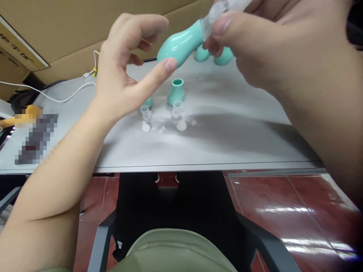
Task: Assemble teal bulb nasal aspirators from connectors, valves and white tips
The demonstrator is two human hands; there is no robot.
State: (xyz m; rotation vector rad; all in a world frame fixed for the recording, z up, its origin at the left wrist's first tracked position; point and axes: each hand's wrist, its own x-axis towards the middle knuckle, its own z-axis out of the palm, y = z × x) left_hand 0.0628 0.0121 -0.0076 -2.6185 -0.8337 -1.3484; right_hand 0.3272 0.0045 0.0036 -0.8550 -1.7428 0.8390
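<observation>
At the upper right, my right hand [263,49] pinches a clear plastic fitting [214,14]. A glossy turquoise bulb [181,43] hangs tilted from that fitting, its neck against the clear part. My left hand [121,64] is around the bulb's round end with fingers apart; the thumb overlaps its lower side, and whether it touches I cannot tell. Below, an open-necked turquoise bulb [176,94] stands upright on the table. Clear cup-like fittings [145,111], white funnel-shaped tips [181,125] and tiny discs [193,122] lie in front of it.
Further turquoise bulbs [224,56] sit at the back, partly behind my right hand; another [148,102] is half hidden by my left. The grey table [227,143] meets cardboard [70,34] behind. A white cable [65,100] and a blurred dark object [36,139] lie left.
</observation>
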